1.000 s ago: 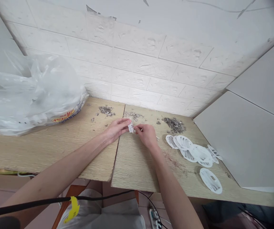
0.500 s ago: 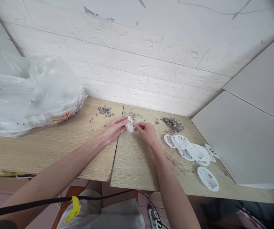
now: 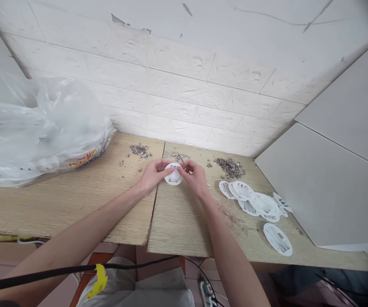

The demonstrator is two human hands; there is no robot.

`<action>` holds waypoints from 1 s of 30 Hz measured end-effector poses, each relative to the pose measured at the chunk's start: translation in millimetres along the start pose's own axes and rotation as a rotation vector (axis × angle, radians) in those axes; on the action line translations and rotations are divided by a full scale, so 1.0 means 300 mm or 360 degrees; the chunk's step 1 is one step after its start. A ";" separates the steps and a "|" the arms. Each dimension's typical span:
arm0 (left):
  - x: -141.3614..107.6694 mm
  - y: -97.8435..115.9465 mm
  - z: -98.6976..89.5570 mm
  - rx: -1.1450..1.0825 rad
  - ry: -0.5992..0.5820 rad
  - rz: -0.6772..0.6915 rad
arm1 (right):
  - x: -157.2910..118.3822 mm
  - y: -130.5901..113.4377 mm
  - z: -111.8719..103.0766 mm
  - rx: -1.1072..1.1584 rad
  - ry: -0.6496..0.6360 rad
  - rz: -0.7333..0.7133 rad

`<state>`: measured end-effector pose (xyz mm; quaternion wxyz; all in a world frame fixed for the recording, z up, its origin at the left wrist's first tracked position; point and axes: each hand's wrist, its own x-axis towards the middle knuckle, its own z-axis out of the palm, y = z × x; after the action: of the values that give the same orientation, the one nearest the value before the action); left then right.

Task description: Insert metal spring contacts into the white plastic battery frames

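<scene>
left hand (image 3: pixel 151 175) and right hand (image 3: pixel 197 178) pinch one white disc (image 3: pixel 173 179), right also gripping a thin tool (image 3: pixel 185 165); more discs (image 3: pixel 244 192) rightward, metal bits (image 3: pixel 232 168) loose beyond.

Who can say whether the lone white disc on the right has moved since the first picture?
No: the lone white disc lies in the same place against the pale panel.

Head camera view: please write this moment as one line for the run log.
left hand: grips white disc; right hand: grips same disc, holds thin dark object; other discs: right side; bag: left side
</scene>
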<state>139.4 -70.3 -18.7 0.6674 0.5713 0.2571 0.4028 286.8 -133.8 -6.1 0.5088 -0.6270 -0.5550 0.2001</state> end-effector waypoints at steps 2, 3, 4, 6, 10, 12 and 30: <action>0.000 -0.001 0.002 0.0129 0.0001 0.0079 | -0.005 -0.005 0.003 -0.0189 0.0039 -0.0090; 0.000 0.000 0.003 0.0196 0.0012 0.0117 | -0.009 -0.007 0.006 -0.0268 0.0058 -0.0143; -0.001 0.002 0.004 0.0264 0.0030 0.0151 | -0.012 -0.007 0.009 -0.0336 0.0079 -0.0200; -0.005 0.007 0.005 0.0404 0.0067 0.0224 | -0.019 -0.007 0.016 -0.0449 0.0123 -0.0330; -0.015 0.013 0.000 0.0682 0.0061 0.0433 | -0.031 -0.004 0.021 -0.0598 0.0169 -0.0580; -0.017 0.011 -0.004 0.0796 0.0034 0.0529 | -0.033 0.000 0.020 -0.0654 0.0157 -0.0646; -0.020 0.046 -0.007 0.1573 -0.0130 0.0115 | -0.024 -0.008 -0.013 -0.0094 -0.0328 0.0237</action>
<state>131.2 -73.7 -6.5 0.3119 0.8432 0.3709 0.2328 286.6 -142.3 -4.8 0.4142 -0.6572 -0.5619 0.2842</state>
